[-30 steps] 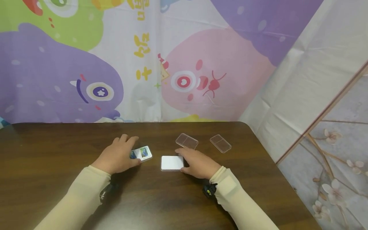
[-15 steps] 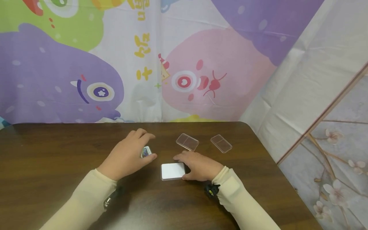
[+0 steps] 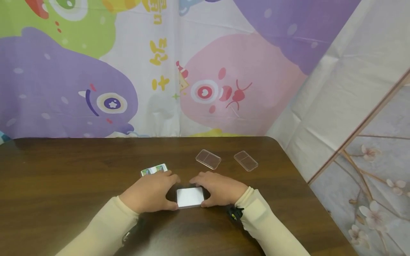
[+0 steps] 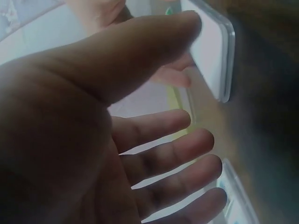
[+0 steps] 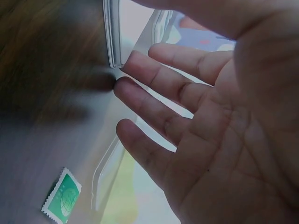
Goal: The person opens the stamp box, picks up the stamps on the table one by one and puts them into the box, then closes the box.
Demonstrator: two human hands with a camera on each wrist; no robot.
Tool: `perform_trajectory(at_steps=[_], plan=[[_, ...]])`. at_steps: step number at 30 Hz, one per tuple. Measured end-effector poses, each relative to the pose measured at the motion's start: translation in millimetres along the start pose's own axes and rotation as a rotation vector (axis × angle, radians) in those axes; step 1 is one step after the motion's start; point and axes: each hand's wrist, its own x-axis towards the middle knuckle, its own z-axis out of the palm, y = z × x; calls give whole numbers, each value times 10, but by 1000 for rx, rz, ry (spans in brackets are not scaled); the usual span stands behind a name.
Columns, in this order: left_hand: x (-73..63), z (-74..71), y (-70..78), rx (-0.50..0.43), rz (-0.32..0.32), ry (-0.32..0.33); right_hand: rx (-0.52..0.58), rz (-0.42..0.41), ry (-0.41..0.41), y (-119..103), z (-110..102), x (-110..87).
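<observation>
A flat clear case (image 3: 189,197) with a blank white face lies on the table between my hands. My right hand (image 3: 222,189) holds its right end, thumb at the near corner and fingers along the far side. My left hand (image 3: 150,193) is at the left end; its thumb (image 4: 173,32) overlaps the white face in the left wrist view, the other fingers fairly straight and apart from the case. Behind the left hand lies another case with colourful stamp-like pictures (image 3: 153,169), partly hidden.
Two clear flat holders, one at the back middle (image 3: 208,159) and one farther right (image 3: 246,160), lie on the brown table (image 3: 80,156). A green stamp (image 5: 64,198) with a toothed edge shows in the right wrist view. A cartoon-printed cloth (image 3: 160,106) hangs behind.
The white-faced case has come nearer to me with my right hand. My left hand has left the pictured case and moved right and nearer, to the white-faced case's left end.
</observation>
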Motion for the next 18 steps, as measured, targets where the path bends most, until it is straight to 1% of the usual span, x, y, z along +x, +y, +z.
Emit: perform_trajectory(at_steps=[3, 8, 15, 18], plan=[[-5, 40, 19, -12, 13, -19, 7, -4, -12, -15, -2, 0], [-7, 91, 43, -8, 30, -19, 31, 1, -26, -41, -16, -6], [8, 157, 60, 3, 48, 14, 92, 33, -44, -42, -76, -67], [13, 177, 69, 18, 52, 31, 119, 60, -15, 39, -168, -158]])
